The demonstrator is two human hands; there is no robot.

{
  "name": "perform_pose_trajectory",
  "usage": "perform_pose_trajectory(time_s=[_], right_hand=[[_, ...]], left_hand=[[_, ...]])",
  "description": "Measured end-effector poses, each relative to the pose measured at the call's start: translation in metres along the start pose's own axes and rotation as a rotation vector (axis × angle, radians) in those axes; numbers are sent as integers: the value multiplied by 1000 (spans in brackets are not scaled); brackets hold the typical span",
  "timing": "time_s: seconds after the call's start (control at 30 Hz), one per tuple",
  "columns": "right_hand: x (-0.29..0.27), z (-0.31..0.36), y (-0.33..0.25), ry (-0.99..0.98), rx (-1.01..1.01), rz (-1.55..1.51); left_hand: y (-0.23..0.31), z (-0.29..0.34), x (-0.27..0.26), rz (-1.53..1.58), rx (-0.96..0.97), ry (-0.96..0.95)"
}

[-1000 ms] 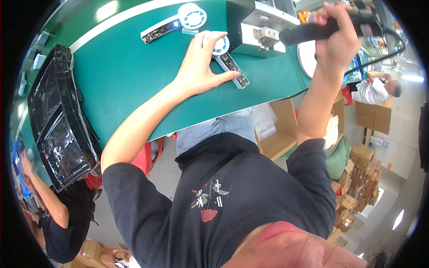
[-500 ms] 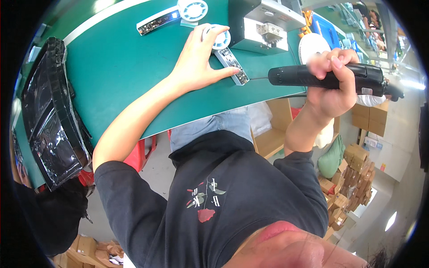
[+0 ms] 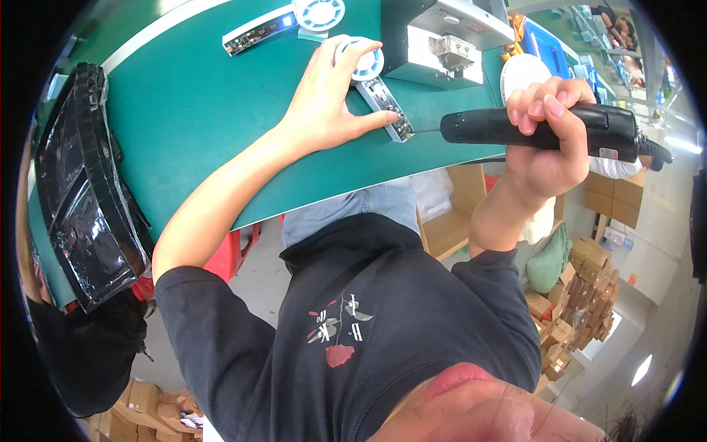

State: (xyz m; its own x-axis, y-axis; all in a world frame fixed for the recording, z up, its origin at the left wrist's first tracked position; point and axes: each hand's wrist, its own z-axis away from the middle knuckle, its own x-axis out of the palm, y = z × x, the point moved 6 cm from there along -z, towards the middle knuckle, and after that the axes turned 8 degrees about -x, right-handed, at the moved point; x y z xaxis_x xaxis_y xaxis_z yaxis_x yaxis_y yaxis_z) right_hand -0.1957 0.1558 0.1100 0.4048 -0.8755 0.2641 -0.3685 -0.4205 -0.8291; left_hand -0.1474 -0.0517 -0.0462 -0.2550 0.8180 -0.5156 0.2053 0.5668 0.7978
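My left hand point(image 3: 320, 110) grips an opened handheld-fan-like unit point(image 3: 386, 103) on the bench, fingers round its white and pale-blue spoked head and thumb against its handle. A circuit board shows inside that handle. In my right hand point(image 3: 552, 129) is a black electric screwdriver point(image 3: 479, 127), lying nearly level, fingers wrapped round its barrel. Its thin bit points left and reaches the handle's near end; whether it sits in a screw is too small to tell. A second similar unit point(image 3: 259, 33) lies farther off at the left, a small light glowing on its board.
The green bench top point(image 3: 199, 110) has a black plastic-covered case point(image 3: 88, 184) at its left. A grey metal machine point(image 3: 442, 44) stands at the back, beside a white round disc point(image 3: 524, 74) and a blue bin point(image 3: 541, 48). Stacked cartons point(image 3: 585, 287) are on the right.
The fingers of my right hand, blurred before, now rest sharply visible on the screwdriver. My left hand and the fan unit have hardly moved.
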Motion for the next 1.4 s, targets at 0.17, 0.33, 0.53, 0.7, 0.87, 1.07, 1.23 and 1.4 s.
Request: perform_pose_trajectory(time_s=[0.17, 0.33, 0.53, 0.7, 0.87, 1.07, 1.23, 1.4], right_hand=[[0, -3, -6, 4, -14, 5], [-2, -4, -3, 12, -8, -13], [3, 1, 1, -48, 14, 72], [9, 5, 7, -127, -68, -38], [12, 9, 10, -106, -64, -32], [9, -2, 7, -221, -59, -41], [-41, -78, -35, 30, -175, 100], [-16, -112, -25, 40, -329, 272]], left_hand=[[1, -1, -1, 12, 10, 1], [-1, -2, 1, 40, 15, -10], [-2, -2, 1, 44, 32, 1], [-2, -1, 1, 34, 26, -6], [0, -1, 1, 26, 16, -12], [0, -2, 0, 12, 16, -22], [2, -2, -2, -13, 97, 17], [0, -3, -3, -3, 69, -5]])
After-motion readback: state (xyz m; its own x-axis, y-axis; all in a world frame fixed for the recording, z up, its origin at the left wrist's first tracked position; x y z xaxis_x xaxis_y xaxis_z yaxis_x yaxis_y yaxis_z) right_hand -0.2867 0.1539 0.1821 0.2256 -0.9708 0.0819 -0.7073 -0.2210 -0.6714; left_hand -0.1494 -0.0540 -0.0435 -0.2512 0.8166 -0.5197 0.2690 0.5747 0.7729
